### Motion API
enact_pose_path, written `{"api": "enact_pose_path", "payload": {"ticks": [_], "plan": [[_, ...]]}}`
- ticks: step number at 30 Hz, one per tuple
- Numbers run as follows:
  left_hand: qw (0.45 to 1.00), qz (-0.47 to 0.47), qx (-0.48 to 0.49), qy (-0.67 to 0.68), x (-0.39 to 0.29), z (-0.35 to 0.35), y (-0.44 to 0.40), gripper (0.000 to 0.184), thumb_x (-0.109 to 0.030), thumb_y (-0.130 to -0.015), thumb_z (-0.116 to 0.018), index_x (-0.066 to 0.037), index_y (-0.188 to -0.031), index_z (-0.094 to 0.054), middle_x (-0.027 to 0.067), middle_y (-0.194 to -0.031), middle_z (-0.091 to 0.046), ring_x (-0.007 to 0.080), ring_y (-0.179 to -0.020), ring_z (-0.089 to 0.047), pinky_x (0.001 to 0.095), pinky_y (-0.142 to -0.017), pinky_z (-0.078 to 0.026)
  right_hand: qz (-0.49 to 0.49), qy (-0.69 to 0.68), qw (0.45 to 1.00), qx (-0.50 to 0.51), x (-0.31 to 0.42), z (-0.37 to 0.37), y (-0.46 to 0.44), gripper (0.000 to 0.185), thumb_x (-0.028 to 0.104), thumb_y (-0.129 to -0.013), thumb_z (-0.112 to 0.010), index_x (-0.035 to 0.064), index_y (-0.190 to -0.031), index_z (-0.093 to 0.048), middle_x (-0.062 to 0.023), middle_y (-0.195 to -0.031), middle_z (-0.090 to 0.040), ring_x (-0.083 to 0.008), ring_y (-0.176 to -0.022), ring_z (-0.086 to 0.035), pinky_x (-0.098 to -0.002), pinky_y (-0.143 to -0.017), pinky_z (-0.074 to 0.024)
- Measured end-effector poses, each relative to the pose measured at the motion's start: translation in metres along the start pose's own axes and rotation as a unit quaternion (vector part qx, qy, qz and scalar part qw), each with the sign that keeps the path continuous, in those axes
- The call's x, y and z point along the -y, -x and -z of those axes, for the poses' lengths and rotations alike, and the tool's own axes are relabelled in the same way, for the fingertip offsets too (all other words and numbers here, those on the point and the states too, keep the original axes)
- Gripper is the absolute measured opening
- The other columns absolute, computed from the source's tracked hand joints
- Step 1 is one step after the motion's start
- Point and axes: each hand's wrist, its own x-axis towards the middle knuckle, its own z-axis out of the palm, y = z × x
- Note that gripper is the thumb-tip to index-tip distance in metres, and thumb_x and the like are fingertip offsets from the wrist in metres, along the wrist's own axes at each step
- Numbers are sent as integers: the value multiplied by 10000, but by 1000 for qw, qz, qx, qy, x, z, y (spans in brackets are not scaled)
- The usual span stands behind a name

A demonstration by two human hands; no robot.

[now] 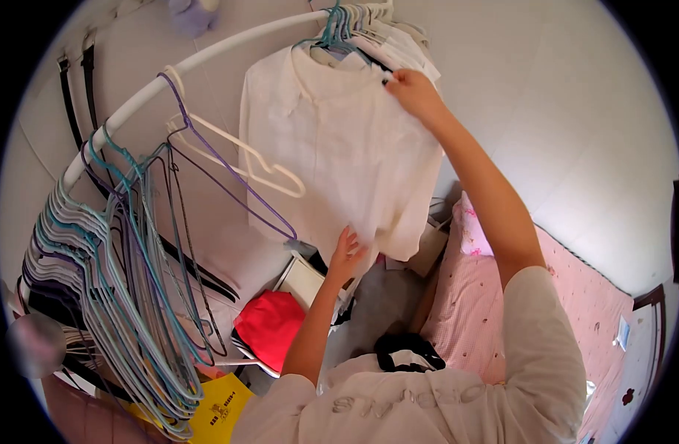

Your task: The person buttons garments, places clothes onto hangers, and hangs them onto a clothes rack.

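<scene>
A white collared shirt (332, 140) hangs from the rail in front of me, its sleeves drooping on both sides. My right hand (415, 95) is raised to the shirt's shoulder, fingers closed on the cloth near the collar. A small dark bit shows by those fingertips, too small to name. Lower down, my left hand (347, 255) is at the front near the hem, fingers spread; whether it touches the fabric I cannot tell. Behind the shirt, more white garments (406, 48) crowd the rail on teal and white hangers (338, 26).
A curved white rail (228, 48) carries a purple hanger (228, 166), a cream hanger (273, 174) and a dense bunch of hangers (95, 274). Black belts (72, 96) hang on the wall. Below are red cloth (269, 325), a yellow bag (220, 411) and a pink bed (473, 318).
</scene>
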Motion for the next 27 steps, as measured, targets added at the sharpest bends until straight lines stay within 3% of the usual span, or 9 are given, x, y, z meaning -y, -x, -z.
{"api": "enact_pose_path", "payload": {"ticks": [1,5,11,14,17,20,23,26,27], "plan": [[995,-24,14,91,3,-4,-2,646,-113,-841,-570,-79,-1359,-185,167,-1242,-440,221,-1075,-482,315,-876,-403,22,41,999,-21,1,1,-15,215,218,-739,-542,19,-792,-602,-144,-751,-613,-281,-729,-585,-370,-654,-443],[994,20,57,85,-4,-9,-5,438,-146,-872,-523,-78,-1274,-365,86,-1080,-579,147,-910,-568,236,-736,-411,76,182,977,-84,-19,-6,-64,211,202,-793,-519,19,-881,-578,-173,-813,-610,-314,-779,-585,-390,-685,-441],[995,93,0,36,21,-4,17,356,-132,-857,-536,0,-1170,-430,107,-959,-606,140,-868,-564,233,-793,-422,81,279,957,-31,-43,-26,-77,201,216,-808,-503,41,-892,-555,-178,-859,-609,-349,-804,-576,-447,-708,-452],[993,105,-32,34,45,8,41,326,-116,-850,-539,3,-1139,-446,107,-939,-608,133,-826,-566,229,-756,-435,116,276,953,-43,-54,-38,-76,179,189,-805,-513,63,-930,-540,-170,-983,-580,-343,-833,-570,-451,-692,-454],[984,158,-58,61,52,16,70,293,-101,-846,-537,6,-1108,-458,109,-901,-611,127,-788,-568,230,-727,-446,182,214,955,-99,-60,-46,-65,285,153,-769,-558,68,-1037,-510,-154,-1136,-504,-325,-927,-537,-437,-740,-440],[983,156,-74,60,83,25,95,274,-85,-844,-533,6,-1093,-465,111,-868,-614,129,-772,-569,233,-710,-453,327,309,885,-125,-73,-46,-37,574,102,-697,-644,45,-1211,-396,-149,-1282,-367,-331,-1091,-425,-403,-896,-366],[969,205,-125,51,86,23,117,287,-80,-840,-534,-1,-1106,-464,113,-859,-615,140,-741,-580,247,-684,-464,265,297,906,-143,-100,-35,18,736,139,-642,-702,-6,-1259,-327,-172,-1318,-325,-354,-1134,-378,-419,-959,-301],[962,224,-136,78,103,20,130,303,-109,-823,-566,-21,-1101,-481,94,-860,-620,134,-720,-585,238,-654,-463,73,242,939,-234,-145,-30,98,793,180,-625,-721,-25,-1266,-302,-196,-1337,-294,-360,-1165,-353,-405,-973,-286],[965,212,-126,84,105,15,126,306,-117,-819,-573,-25,-1097,-486,84,-854,-619,130,-715,-582,232,-648,-459,16,203,951,-233,-174,-37,127,740,181,-635,-709,-37,-1241,-345,-201,-1281,-369,-354,-1128,-399,-392,-952,-311]]}}
